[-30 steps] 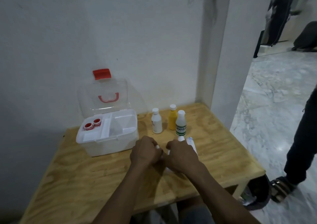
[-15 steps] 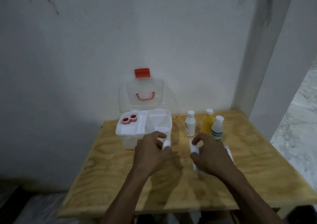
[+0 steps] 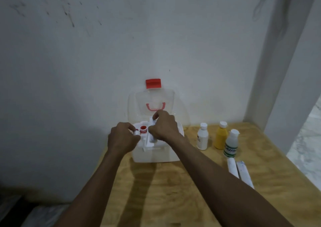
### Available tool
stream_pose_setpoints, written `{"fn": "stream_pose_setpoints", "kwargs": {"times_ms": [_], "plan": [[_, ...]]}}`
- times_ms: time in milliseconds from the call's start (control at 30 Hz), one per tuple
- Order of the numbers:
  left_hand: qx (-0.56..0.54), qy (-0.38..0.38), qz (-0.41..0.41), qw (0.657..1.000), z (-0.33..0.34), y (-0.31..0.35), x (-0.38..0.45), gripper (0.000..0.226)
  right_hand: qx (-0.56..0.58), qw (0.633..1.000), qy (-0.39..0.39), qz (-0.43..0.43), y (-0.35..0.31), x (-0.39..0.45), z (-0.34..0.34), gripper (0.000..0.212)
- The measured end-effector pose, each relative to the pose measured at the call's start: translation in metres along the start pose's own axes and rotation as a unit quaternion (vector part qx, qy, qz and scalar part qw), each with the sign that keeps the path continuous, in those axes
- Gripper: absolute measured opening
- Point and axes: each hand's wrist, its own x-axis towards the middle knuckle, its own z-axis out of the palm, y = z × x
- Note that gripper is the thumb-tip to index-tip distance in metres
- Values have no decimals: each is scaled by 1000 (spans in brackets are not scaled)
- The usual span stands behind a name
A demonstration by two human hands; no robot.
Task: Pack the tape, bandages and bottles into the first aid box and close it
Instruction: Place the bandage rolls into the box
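The white first aid box stands open on the wooden table, its clear lid leaning back against the wall. A red tape roll sits in the top tray's left compartment. My left hand hovers over the tray's left end, pinching a small white roll. My right hand is over the tray's middle, closed on a white bandage roll. A white bottle, a yellow bottle and a clear green-labelled bottle stand right of the box. Two wrapped bandage rolls lie in front of them.
The table is pushed against a white wall, with a white pillar at its back right corner. The table's right edge drops to a marble floor. The lid's red latch and red handle face me.
Both hands have moved from the table surface up and forward to above the box's tray, each carrying a white roll. The view has shifted, so the box sits more centrally.
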Motion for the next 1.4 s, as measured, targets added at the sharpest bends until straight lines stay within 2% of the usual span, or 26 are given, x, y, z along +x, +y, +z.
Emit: {"fn": "stream_pose_setpoints", "kwargs": {"times_ms": [200,367,533,767,833,933,1000,1067,1167,1267,1333,1400], "plan": [[51,-27,38,998,14,-3,9,39,-59,998,-10,11,10,21,31,43],[89,-37,67,993,15,-5,13,36,-94,996,-14,2,9,26,43,43],[93,-48,77,992,15,-10,20,27,-118,993,-30,6,12,27,44,39],[86,-48,81,992,16,-11,19,30,-118,993,-19,-13,21,24,41,32],[74,-30,80,994,16,-9,15,34,-91,996,-13,-11,21,19,33,30],[52,41,90,994,12,0,-3,39,-45,999,15,-22,25,-1,6,26],[12,98,124,987,11,9,-22,34,-24,999,36,-21,35,-21,-15,27],[-36,121,167,978,13,22,-45,28,-20,998,65,-10,53,-45,-35,21],[-101,72,198,972,31,47,-83,23,-53,992,104,40,96,-82,-68,16],[-125,-42,196,972,63,74,-116,25,-104,977,128,136,148,-109,-101,20],[-117,-115,187,969,92,92,-131,30,-124,965,116,199,179,-118,-116,27],[-112,-167,170,965,122,108,-138,35,-119,963,88,225,201,-122,-123,37]]}}
